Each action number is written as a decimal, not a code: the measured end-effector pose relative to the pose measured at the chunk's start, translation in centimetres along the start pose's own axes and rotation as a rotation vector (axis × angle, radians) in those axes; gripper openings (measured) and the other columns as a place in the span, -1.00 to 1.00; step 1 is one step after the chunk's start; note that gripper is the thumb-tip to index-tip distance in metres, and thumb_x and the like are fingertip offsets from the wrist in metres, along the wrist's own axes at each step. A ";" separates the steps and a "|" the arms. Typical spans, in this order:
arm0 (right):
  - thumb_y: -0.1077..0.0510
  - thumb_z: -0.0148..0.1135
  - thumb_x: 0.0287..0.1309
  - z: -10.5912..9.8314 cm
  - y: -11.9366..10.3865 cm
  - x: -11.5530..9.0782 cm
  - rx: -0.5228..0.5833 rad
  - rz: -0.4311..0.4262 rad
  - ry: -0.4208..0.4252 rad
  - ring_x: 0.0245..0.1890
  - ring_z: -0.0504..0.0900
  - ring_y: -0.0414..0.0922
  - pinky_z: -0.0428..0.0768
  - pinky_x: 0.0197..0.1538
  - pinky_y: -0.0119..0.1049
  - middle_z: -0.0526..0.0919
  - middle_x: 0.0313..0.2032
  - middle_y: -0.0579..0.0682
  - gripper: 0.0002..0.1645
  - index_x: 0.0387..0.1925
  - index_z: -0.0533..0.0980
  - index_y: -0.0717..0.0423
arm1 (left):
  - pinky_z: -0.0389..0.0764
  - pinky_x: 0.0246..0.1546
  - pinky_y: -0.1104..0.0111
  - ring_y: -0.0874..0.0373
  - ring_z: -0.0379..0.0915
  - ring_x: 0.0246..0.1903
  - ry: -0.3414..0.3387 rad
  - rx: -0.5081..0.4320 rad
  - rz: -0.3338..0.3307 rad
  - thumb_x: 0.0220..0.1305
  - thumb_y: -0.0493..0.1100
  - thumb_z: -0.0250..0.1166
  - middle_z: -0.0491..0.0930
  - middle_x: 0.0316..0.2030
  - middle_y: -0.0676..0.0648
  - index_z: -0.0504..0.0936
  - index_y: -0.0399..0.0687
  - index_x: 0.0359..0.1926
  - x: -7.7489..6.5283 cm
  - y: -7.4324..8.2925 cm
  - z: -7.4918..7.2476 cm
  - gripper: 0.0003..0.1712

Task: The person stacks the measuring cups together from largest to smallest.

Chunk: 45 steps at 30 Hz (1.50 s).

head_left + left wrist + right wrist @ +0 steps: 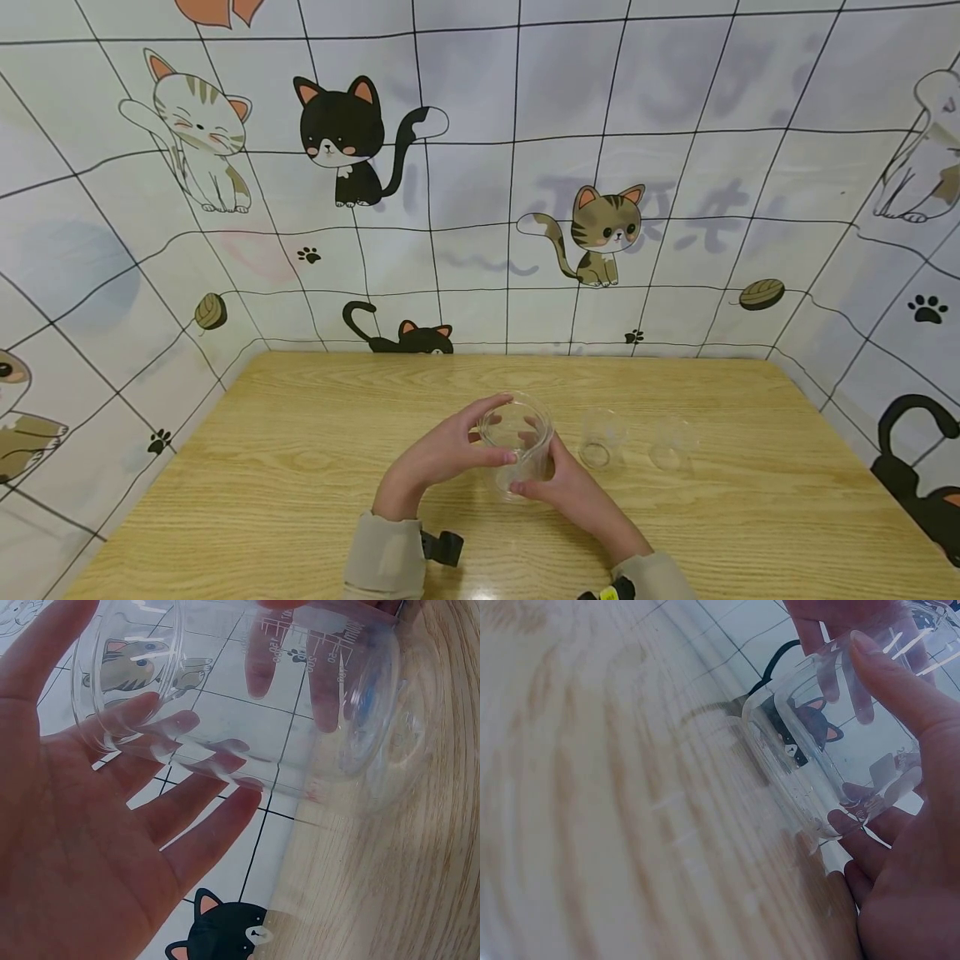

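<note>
A clear measuring beaker (pixel 510 479) is held between both hands near the middle of the table. Around its upper part, close to the rim, my left hand (pixel 442 450) holds it with thumb in front and fingers behind. Lower on the other side, my right hand (pixel 573 492) grips the wall. White measuring marks show on the beaker (pixel 300 656) in the left wrist view, with fingers visible through it. In the right wrist view the base of the beaker (pixel 780 750) is close to the tabletop; I cannot tell whether they touch.
Two smaller clear vessels, a nearer one (pixel 597 454) and one farther right (pixel 670 457), stand on the wooden table (pixel 300 467) to the right of the hands. A cat-printed cloth wall (pixel 480 183) encloses the table's back and sides.
</note>
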State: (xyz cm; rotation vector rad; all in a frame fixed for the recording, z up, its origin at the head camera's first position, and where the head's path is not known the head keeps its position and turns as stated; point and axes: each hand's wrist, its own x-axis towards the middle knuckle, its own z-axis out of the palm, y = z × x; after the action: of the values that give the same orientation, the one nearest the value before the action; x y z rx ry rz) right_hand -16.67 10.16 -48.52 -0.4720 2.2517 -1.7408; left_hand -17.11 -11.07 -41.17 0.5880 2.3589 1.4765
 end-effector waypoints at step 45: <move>0.04 0.39 -0.06 0.1 -0.1 -0.1 -0.022 0.003 0.012 0.30 0.22 0.00 0.21 0.25 0.11 0.27 0.29 -0.05 0.07 0.34 -0.07 -0.47 | 0.19 0.24 0.06 0.04 0.08 0.32 -0.011 -0.063 0.078 0.01 0.06 0.38 0.11 0.34 0.16 -0.09 0.52 0.35 0.4 -0.7 0.1 0.01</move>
State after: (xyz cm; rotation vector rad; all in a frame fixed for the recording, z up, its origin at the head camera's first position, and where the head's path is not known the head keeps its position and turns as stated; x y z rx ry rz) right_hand -16.54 10.13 -48.43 -0.4636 2.2809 -1.7238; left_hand -17.57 -11.08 -41.79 0.6775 2.2956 1.5706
